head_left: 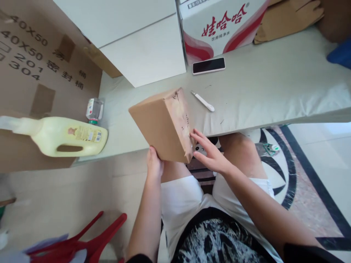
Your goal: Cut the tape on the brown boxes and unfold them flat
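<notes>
A brown cardboard box [156,126] is tilted over the near edge of the cloth-covered table. Torn or wrinkled paper and tape cover its right-hand face, with small dark marks on it. My left hand [154,162] grips the box's lower left corner, thumb on the front and the other fingers hidden beneath. Fingers spread, my right hand [210,153] touches the lower edge of the taped face. Just right of the box, a white utility knife [203,101] lies on the cloth.
A phone [208,66] lies before a white and red carton [219,29]. White boxes [148,54] stand at the back. On the left are a yellow jug [74,137], a small clear bottle [94,110] and a large cardboard carton [44,91]. A red chair [93,237] is lower left.
</notes>
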